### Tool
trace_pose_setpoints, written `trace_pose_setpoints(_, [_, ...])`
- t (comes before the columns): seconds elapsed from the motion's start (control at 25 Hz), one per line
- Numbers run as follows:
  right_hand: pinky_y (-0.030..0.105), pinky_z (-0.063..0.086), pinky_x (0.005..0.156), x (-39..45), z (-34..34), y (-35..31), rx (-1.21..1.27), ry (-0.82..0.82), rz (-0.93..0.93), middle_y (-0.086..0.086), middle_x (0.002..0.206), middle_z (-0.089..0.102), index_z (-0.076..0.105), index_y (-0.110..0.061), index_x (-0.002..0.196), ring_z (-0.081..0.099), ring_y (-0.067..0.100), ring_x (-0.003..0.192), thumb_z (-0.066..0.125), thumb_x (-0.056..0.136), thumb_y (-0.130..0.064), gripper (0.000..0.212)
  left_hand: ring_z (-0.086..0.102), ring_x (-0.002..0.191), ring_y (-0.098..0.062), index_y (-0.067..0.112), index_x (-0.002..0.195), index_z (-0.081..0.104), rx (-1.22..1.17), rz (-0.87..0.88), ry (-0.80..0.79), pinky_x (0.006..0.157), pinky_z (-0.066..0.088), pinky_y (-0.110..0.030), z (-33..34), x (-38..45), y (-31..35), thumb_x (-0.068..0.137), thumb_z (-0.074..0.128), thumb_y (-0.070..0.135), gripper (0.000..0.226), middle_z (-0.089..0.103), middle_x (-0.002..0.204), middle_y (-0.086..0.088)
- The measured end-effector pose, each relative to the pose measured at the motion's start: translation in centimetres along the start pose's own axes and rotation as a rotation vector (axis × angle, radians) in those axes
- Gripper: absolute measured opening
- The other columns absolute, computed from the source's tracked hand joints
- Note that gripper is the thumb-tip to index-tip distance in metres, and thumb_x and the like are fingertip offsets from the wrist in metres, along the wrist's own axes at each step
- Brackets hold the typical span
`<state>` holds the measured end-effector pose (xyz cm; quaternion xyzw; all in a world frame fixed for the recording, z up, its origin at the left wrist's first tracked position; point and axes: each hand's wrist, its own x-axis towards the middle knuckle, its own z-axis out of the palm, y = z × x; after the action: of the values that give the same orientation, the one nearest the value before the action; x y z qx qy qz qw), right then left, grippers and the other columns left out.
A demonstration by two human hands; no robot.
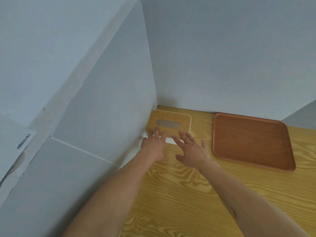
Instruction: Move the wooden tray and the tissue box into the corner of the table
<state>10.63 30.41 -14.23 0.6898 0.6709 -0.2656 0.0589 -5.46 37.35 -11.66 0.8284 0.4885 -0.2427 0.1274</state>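
Observation:
The tissue box [168, 119], white with a light wooden lid and an oval slot, stands in the table's far left corner, close to both grey walls. My left hand [153, 144] lies flat with its fingertips on the lid's near left edge. My right hand [191, 149] has its fingers spread, the fingertips touching the lid's near right edge. Neither hand grips the box. The reddish-brown wooden tray [253, 141] lies flat to the right of the box, apart from it, with its far edge near the back wall.
The table [188, 194] has a yellow wood-grain top. Grey walls [222, 57] close it in at the back and on the left. A further grey panel [304, 115] stands at the far right behind the tray.

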Motion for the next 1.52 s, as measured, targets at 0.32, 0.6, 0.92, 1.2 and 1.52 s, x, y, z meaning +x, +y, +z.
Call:
trace_pose_setpoints(0.32, [0.064,0.011,0.116,2.8,-1.7,0.9,0.014,0.009,0.032,-0.010,0.167,-0.008,0.006,-0.044,0.155,-0.010,0.014,0.151,0.048,0.095,-0.048,0.074,0.016,0.145,-0.040,0.014,0.145,0.022,-0.039,-0.005,0.001,0.090,0.049,-0.045,-2.0,2.7,0.1,0.077,0.070,0.015,0.083,0.007,0.159,-0.017])
trace_pose_setpoints(0.6, [0.064,0.011,0.117,5.7,-3.8,2.1,0.024,0.003,0.050,-0.010,0.167,-0.007,0.007,-0.044,0.155,-0.009,0.014,0.151,0.048,0.096,-0.045,0.072,0.004,0.149,-0.038,0.017,0.149,0.016,-0.033,-0.010,0.025,0.093,0.050,-0.048,-3.3,5.5,0.1,0.078,0.070,0.015,0.089,-0.003,0.163,-0.013])
trace_pose_setpoints(0.92, [0.060,0.019,0.116,6.7,-3.6,2.4,0.024,0.061,0.040,-0.010,0.167,-0.009,0.006,-0.044,0.155,-0.010,0.016,0.152,0.050,0.094,-0.041,0.076,0.005,0.150,-0.034,0.019,0.148,0.021,-0.083,-0.023,0.020,0.093,0.049,-0.049,-3.9,6.8,0.0,0.082,0.066,0.018,0.080,-0.004,0.164,-0.011])
trace_pose_setpoints(1.2, [0.061,0.017,0.116,6.8,-3.7,2.5,0.018,0.039,0.045,-0.012,0.166,-0.011,0.003,-0.045,0.154,-0.010,0.016,0.152,0.049,0.094,-0.041,0.076,-0.004,0.150,-0.036,0.022,0.153,0.006,-0.056,-0.032,-0.004,0.093,0.049,-0.052,-3.2,7.1,0.2,0.080,0.062,0.016,0.092,-0.012,0.164,-0.009])
trace_pose_setpoints(1.52, [0.061,0.020,0.114,6.3,-8.3,0.4,-0.129,-0.038,0.026,-0.002,0.166,0.011,0.021,-0.040,0.153,0.009,0.022,0.151,0.053,0.092,-0.035,0.069,0.010,0.149,-0.029,0.025,0.154,0.010,0.026,-0.062,-0.070,0.102,0.039,-0.050,-5.9,6.7,0.4,0.089,0.057,0.034,0.081,0.002,0.165,-0.006])
